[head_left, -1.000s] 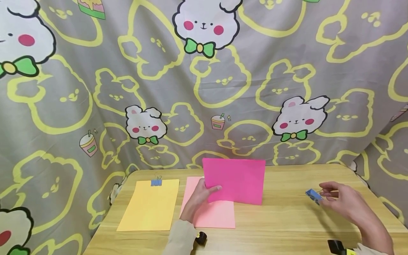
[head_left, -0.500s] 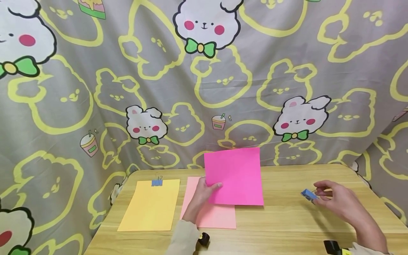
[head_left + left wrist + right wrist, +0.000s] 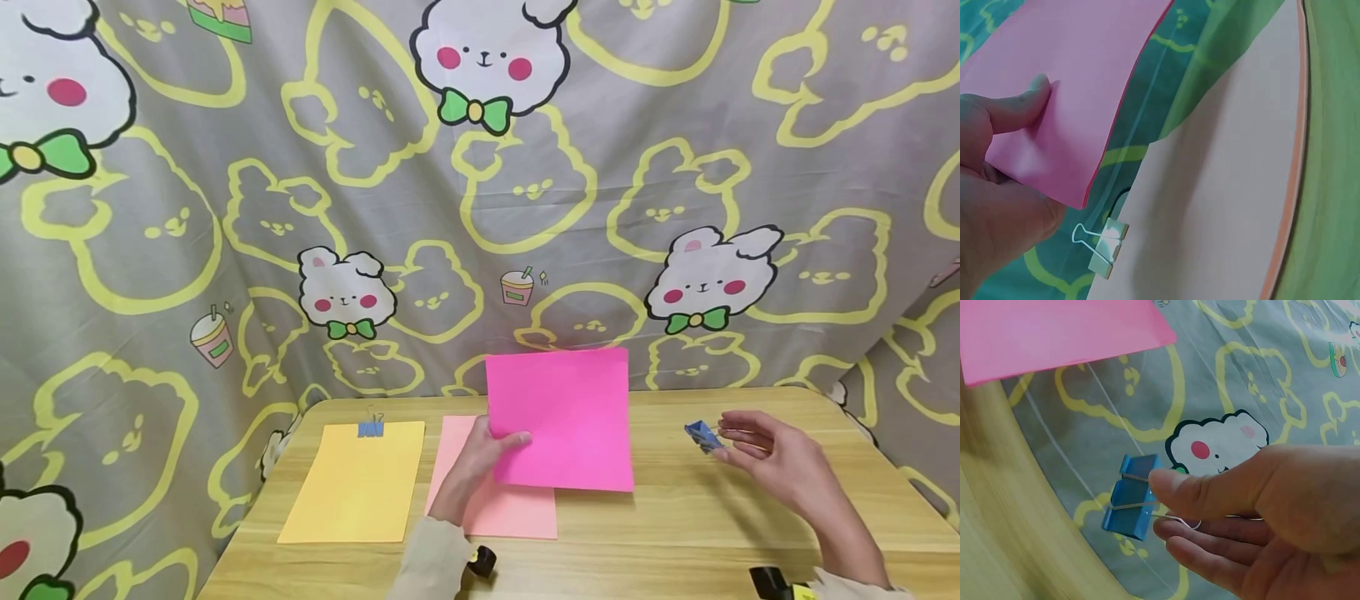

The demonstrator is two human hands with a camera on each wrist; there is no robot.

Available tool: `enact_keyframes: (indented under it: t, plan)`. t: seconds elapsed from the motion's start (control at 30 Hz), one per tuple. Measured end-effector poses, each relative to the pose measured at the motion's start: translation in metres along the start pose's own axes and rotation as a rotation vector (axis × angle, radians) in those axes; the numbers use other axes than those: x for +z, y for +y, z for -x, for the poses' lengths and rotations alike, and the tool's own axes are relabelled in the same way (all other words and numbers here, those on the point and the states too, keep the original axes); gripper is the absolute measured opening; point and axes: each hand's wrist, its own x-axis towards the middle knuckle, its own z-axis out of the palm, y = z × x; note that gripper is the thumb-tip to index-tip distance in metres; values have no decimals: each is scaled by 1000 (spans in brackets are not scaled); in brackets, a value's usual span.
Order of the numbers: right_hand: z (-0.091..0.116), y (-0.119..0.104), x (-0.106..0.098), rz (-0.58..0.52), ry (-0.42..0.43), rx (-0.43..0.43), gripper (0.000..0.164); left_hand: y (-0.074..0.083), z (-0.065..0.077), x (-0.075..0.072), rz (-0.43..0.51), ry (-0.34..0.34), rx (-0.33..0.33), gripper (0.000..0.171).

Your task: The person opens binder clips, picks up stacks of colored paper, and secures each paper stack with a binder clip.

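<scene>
My left hand (image 3: pixel 480 454) holds a bright pink stack of paper (image 3: pixel 564 421) by its left edge, thumb lying on the front face. The paper is raised and tilted above the table, overlapping a light pink stack of paper (image 3: pixel 517 517). In the left wrist view a binder clip (image 3: pixel 1110 247) grips the end of the pale stack below. Off to the right, my right hand (image 3: pixel 772 454) pinches a blue binder clip (image 3: pixel 1132 497) by its wire handles. That clip is in the air, apart from the bright pink paper.
A yellow stack of paper (image 3: pixel 356 487) lies at the left of the wooden table (image 3: pixel 645 550), with a blue binder clip (image 3: pixel 371 429) on its far edge. Behind the table hangs a grey curtain (image 3: pixel 420 200) with a cartoon print.
The bright pink paper has tipped its face up toward the camera, its top edge now higher. My right hand has moved left with the blue binder clip, closer to the paper.
</scene>
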Motion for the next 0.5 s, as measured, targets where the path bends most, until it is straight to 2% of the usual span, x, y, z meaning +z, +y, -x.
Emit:
enact_keyframes:
  t: [0.27,0.5]
  plan:
    - [-3,-5,8,-51,8,11,54,3,4,4,12,-31,-6,31]
    - [-6,-11,12,-182,-18,59,52,5,5,8,24,-58,8,31]
